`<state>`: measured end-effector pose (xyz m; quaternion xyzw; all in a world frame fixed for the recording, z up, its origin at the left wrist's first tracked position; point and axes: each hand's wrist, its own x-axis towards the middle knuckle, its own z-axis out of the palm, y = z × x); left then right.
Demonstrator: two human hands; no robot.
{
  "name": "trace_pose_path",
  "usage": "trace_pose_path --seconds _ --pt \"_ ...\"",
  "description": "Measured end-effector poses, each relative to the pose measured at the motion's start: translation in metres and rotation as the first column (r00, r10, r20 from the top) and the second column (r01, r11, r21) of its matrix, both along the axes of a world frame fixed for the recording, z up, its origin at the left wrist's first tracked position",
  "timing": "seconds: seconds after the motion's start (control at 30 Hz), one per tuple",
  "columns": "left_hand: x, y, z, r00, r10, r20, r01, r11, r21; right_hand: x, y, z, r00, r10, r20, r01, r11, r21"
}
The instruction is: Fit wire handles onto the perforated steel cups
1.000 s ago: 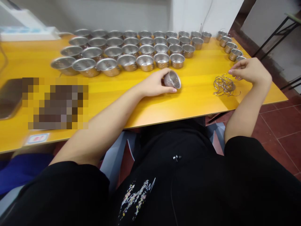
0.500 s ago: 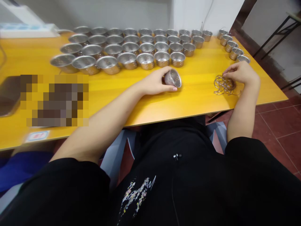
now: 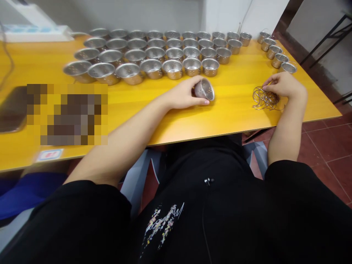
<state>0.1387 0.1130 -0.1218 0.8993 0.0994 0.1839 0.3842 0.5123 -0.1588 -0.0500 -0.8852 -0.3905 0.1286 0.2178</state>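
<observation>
My left hand is wrapped round a small perforated metal cup, tilted on its side with its mouth facing right. The cup is held just above or on the yellow table; I cannot tell which. At the right, my right hand has thumb and fingertips pinched at the top edge of a tangled pile of curved metal wires. The fingertips appear to grip one wire, though its far part is lost in the tangle.
Several rows of metal cups stand upright along the back. A shorter line of cups, some with wires at their rims, runs along the right edge. A power strip lies back left, and a dark flat object at far left.
The view has shifted slightly, so everything sits a little further right. Both hands keep nearly the same pose, the left still round the cup, the right still at the wire pile.
</observation>
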Motion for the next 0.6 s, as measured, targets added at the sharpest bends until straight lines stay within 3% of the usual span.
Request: trace_pose_path --seconds 0.3,0.47,0.6 --pt "0.002 0.001 -0.002 1.0 0.001 0.02 -0.001 1.0 -0.023 0.008 -0.001 -0.002 1.0 0.014 -0.025 -0.014 1.0 0.027" --pt "0.001 0.001 -0.002 1.0 0.006 0.015 -0.006 1.0 -0.029 0.017 -0.003 -0.008 0.999 0.039 -0.038 -0.032 0.985 0.17" --pt "0.001 0.0 -0.002 1.0 -0.002 0.02 0.002 0.999 -0.038 0.006 -0.003 -0.004 0.998 0.009 -0.069 0.013 0.951 0.308"
